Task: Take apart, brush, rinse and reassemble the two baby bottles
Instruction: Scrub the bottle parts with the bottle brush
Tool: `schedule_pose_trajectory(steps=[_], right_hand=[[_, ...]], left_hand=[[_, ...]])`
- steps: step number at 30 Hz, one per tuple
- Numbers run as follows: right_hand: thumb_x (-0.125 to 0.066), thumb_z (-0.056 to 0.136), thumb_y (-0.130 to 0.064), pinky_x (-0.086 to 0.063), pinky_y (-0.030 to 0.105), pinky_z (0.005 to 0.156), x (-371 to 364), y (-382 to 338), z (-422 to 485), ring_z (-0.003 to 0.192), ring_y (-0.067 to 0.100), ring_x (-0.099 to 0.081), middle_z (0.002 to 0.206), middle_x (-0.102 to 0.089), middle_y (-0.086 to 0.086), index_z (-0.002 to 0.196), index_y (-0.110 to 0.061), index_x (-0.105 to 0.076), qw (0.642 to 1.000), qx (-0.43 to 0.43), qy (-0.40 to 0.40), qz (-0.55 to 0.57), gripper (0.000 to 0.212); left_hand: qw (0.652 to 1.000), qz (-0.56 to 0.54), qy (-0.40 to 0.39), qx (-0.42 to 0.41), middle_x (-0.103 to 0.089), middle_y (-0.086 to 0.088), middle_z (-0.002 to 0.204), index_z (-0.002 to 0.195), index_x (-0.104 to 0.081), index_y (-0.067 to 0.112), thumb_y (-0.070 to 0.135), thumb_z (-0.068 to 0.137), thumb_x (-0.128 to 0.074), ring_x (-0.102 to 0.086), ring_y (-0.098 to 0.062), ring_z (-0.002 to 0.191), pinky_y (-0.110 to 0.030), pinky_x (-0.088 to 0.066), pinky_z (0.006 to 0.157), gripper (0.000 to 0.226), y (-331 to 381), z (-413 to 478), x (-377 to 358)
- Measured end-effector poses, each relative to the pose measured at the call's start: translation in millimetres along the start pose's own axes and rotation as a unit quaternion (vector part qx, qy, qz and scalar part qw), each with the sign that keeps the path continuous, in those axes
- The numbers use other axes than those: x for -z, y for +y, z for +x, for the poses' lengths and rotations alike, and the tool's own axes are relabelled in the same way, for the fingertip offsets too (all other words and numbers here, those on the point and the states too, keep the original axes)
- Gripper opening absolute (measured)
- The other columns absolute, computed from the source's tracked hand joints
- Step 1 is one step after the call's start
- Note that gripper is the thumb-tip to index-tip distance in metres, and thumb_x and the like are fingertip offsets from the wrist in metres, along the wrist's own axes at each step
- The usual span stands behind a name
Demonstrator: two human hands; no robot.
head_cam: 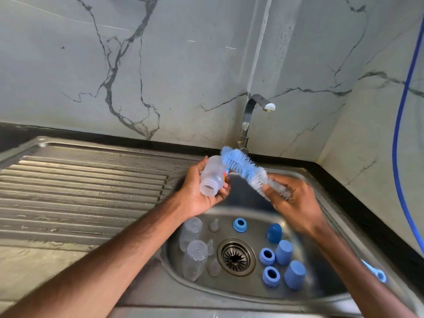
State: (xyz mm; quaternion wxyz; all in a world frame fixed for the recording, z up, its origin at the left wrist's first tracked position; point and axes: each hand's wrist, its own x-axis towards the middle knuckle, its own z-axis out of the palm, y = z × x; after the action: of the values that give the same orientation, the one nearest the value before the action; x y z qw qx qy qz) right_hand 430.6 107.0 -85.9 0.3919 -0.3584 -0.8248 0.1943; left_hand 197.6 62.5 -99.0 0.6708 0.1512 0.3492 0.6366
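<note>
bottle: clear, empty plastic, held up above and behind the drain, open mouth tipped toward the person
left hand: curled round the bottle's body, fingertips near the neck
brush: blue and white bristles, above and behind the drain, lying against the bottle's outer side, not inside it
right hand: clenched round the brush's lower end; too blurred to tell how the fingers lie
handling: the bottle looks light and stiff, probably slick when wet; a full wrap round the body, clear of the threads, seems safest
bristles: likely soft and springy
other bottles: lying left of the drain
teats: small, clear, just left of the drain
rings: blue, right of the drain
caps: blue, right of the drain
</note>
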Motion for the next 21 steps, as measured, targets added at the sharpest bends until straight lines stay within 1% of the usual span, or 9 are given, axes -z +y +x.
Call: schedule_pose_trajectory(steps=[3,4,8,9,11,13,16,17,21], right_hand=[[-0.072,0.096,-0.027,-0.051,0.011,0.061,-7,-7,-5,0.078,-0.004,-0.071,0.099,-0.077,-0.019,0.118,-0.04,-0.071,0.991,0.057,-0.112,0.044,0.025],[-0.073,0.096,-0.028,-0.052,0.011,0.063,-9,-6,-3,0.08,-0.004,-0.072,0.101,-0.077,-0.02,0.118,-0.04,-0.071,0.991,0.057,-0.114,0.033,0.026],[-0.072,0.096,-0.032,-0.054,0.01,0.07,-3,5,3,0.088,-0.009,-0.069,0.11,-0.073,-0.017,0.128,-0.027,-0.072,0.999,-0.006,-0.002,-0.037,0.032],[-0.072,0.096,-0.032,-0.055,0.011,0.071,-4,6,1,0.088,-0.009,-0.069,0.111,-0.072,-0.019,0.129,-0.027,-0.072,0.999,0.001,-0.013,-0.039,0.033],[-0.072,0.096,-0.032,-0.059,0.017,0.077,-8,0,-5,0.092,-0.007,-0.07,0.11,-0.072,-0.028,0.128,-0.034,-0.07,0.995,0.033,-0.09,-0.014,0.032],[-0.072,0.096,-0.032,-0.058,0.017,0.077,-10,-1,-4,0.092,-0.007,-0.07,0.107,-0.073,-0.03,0.125,-0.043,-0.069,0.992,0.05,-0.118,-0.008,0.031],[-0.071,0.096,-0.034,-0.056,0.013,0.069,-2,2,4,0.087,-0.008,-0.07,0.107,-0.074,-0.019,0.126,-0.032,-0.072,0.999,0.006,-0.013,-0.031,0.029],[-0.07,0.097,-0.033,-0.056,0.013,0.069,0,5,3,0.087,-0.007,-0.07,0.107,-0.074,-0.017,0.126,-0.028,-0.073,1.0,0.006,-0.007,-0.025,0.029],[-0.071,0.097,-0.03,-0.056,0.018,0.066,-8,-2,-7,0.081,0.002,-0.073,0.101,-0.076,-0.02,0.12,-0.038,-0.071,0.988,0.062,-0.139,0.032,0.024]], left_hand=[[0.999,0.022,0.016,-0.035,-0.071,-0.019,0.098,0.129,-0.061,-0.001,0.051,0.1,-0.051,-0.069,-0.024,0.075,-0.031,-0.057,0.055,0.06,-1,2,5],[0.999,0.026,0.019,-0.04,-0.071,-0.019,0.101,0.129,-0.061,0.0,0.05,0.101,-0.051,-0.07,-0.025,0.079,-0.032,-0.059,0.056,0.058,-1,3,6],[0.999,0.028,0.013,-0.021,-0.075,-0.021,0.101,0.119,-0.066,0.0,0.031,0.106,-0.05,-0.075,-0.025,0.074,-0.034,-0.061,0.058,0.038,-2,-1,1],[0.999,0.038,0.017,-0.017,-0.075,-0.021,0.102,0.122,-0.065,0.0,0.028,0.106,-0.049,-0.075,-0.024,0.074,-0.034,-0.061,0.057,0.036,-3,-1,1],[0.998,0.057,0.026,-0.014,-0.073,-0.018,0.108,0.131,-0.062,-0.002,0.025,0.105,-0.05,-0.073,-0.023,0.075,-0.034,-0.058,0.057,0.039,-3,-2,2],[0.999,0.033,0.029,-0.008,-0.071,-0.018,0.109,0.13,-0.062,-0.004,0.03,0.105,-0.051,-0.07,-0.024,0.078,-0.032,-0.054,0.058,0.044,0,-2,3],[0.999,-0.041,0.007,0.001,-0.068,-0.02,0.101,0.121,-0.066,-0.003,0.052,0.097,-0.059,-0.065,-0.025,0.074,-0.031,-0.059,0.058,0.06,3,-3,0],[0.999,-0.04,-0.002,-0.001,-0.068,-0.018,0.098,0.121,-0.066,-0.002,0.055,0.093,-0.063,-0.064,-0.024,0.073,-0.031,-0.059,0.058,0.064,3,-3,-1],[1.0,0.005,-0.014,0.005,-0.074,-0.023,0.101,0.12,-0.067,-0.002,0.056,0.09,-0.065,-0.071,-0.031,0.089,-0.036,-0.063,0.067,0.066,3,-4,3]])
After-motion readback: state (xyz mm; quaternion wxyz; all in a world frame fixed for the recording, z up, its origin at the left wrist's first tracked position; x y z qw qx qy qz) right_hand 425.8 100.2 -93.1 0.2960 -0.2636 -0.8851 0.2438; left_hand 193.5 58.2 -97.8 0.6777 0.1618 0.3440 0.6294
